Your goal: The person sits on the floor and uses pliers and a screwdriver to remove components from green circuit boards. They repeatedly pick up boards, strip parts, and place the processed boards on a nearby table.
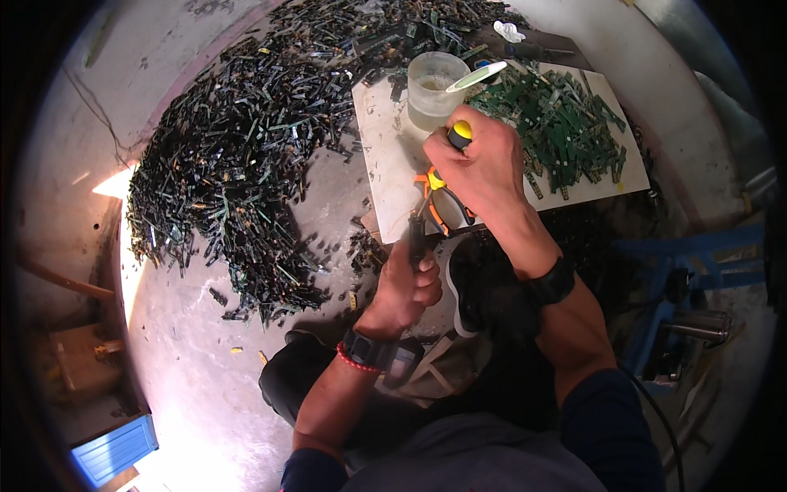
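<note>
My right hand [489, 168] is closed round a screwdriver [461, 134] with a yellow and black handle. Its shaft slants down to the end of a dark narrow strip [416, 235], which my left hand [403, 289] grips from below. Tip and strip seem to meet, but the exact contact is too small to tell. Beneath my right hand, pliers [440, 220] with orange and black handles lie on the white board [381, 156], partly hidden by the hand. A cloudy plastic cup [433, 102] of liquid stands just beyond, with a white and green brush-like handle [477, 76] across its rim.
Green circuit-board strips [566, 131] are heaped on the board's right side. A big pile of dark strips [238, 164] covers the floor at left and far. Crumpled white tissue [509, 31] lies at the back. On the right is a blue stool frame [689, 254].
</note>
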Motion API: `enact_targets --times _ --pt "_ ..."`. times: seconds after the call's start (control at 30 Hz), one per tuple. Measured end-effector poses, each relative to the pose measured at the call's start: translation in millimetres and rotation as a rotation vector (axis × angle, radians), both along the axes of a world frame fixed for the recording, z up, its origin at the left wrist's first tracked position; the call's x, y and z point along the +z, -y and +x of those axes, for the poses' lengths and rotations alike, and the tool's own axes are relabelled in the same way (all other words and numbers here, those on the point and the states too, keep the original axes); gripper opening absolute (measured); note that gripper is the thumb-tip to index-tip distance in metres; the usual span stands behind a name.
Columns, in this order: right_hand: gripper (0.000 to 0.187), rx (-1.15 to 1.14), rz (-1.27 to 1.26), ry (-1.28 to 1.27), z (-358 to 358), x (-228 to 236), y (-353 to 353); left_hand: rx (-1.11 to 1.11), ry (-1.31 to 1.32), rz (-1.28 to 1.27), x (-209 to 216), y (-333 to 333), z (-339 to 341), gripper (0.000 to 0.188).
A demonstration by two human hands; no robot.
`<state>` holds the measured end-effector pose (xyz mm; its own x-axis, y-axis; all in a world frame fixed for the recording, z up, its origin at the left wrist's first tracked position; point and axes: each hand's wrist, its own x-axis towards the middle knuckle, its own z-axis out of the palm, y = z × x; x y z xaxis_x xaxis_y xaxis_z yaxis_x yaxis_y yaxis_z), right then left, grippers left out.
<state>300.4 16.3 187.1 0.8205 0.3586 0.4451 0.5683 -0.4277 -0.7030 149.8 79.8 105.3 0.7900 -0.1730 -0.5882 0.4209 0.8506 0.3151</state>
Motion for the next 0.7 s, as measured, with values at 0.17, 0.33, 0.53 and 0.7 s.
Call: enact_targets --times 0.17,0.33,0.53,0.7 --pt "0.018 -0.040 -0.034 0.095 9.1 -4.1 -2.4 -0.014 0.025 -0.009 -1.6 -0.8 0.2 0.050" --pt "0.019 -0.006 -0.009 -0.005 11.8 -10.8 -3.6 -0.013 -0.020 0.159 -5.2 -0.7 -0.4 0.050" --pt "0.008 0.107 0.399 -0.145 -0.2 7.0 21.9 -0.014 0.022 0.053 -6.3 -2.8 -2.4 0.050" --pt "0.015 -0.135 0.472 -0.021 2.9 10.5 54.6 0.008 0.035 -0.007 -5.2 -1.7 -3.5 0.049"
